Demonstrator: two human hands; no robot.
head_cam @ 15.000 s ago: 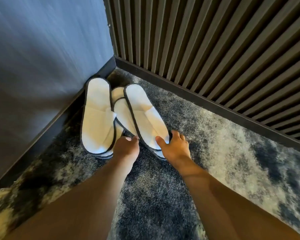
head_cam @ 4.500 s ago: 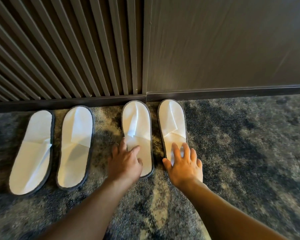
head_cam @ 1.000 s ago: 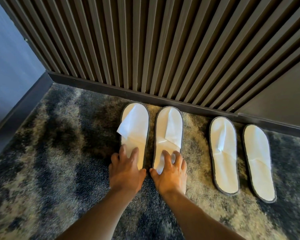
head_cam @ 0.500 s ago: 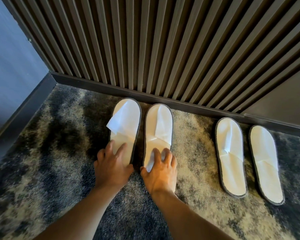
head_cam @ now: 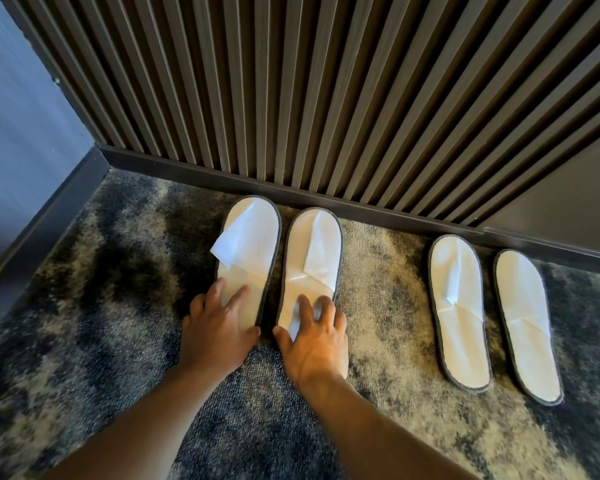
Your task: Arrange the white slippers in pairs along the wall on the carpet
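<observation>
Two pairs of flat white slippers with grey edging lie on the carpet, toes at the slatted wall's skirting. The left pair is a slipper [head_cam: 248, 244] with its upper flap lifted off to the left, and a second slipper [head_cam: 314, 251] beside it. My left hand [head_cam: 219, 329] rests flat, fingers spread, on the heel of the first. My right hand [head_cam: 314, 341] presses on the heel of the second. The right pair, one slipper [head_cam: 459, 306] and another [head_cam: 527, 323], lies untouched about a slipper's width away.
The dark slatted wall [head_cam: 309, 91] with its skirting [head_cam: 326, 199] runs along the back. A blue-grey wall [head_cam: 18, 126] closes the corner at left. A smooth dark panel [head_cam: 568, 202] continues at right. Mottled grey and beige carpet [head_cam: 94, 306] covers the floor.
Over the last second both hands stay on the left pair's heels and have nudged it slightly left, widening the gap to the right pair. Earlier the slippers lay heaped in the corner.
</observation>
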